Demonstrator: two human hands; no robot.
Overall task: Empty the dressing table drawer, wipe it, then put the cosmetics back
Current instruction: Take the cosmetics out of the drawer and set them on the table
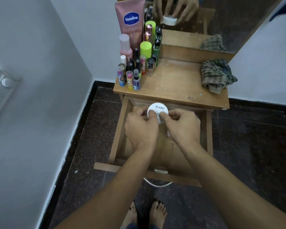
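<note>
The wooden drawer [117, 138] of the dressing table is pulled out below me. Over its far half both hands hold a round white cream jar [158, 109] with dark lettering on the lid. My left hand [141, 124] grips the jar's left side, and my right hand [180, 124] pinches its right side with thumb and fingers. My arms hide much of the drawer floor; what shows looks bare. Several cosmetics [135, 68] stand crowded on the left of the table top [173, 85], among them a tall pink Vaseline tube [130, 22].
A crumpled checked cloth [216, 76] lies at the right of the table top. A mirror [196, 22] rises behind the table. A wall with a switch panel [2, 86] is on the left. Dark floor tiles surround the table, and my bare feet [147, 212] stand under the drawer front.
</note>
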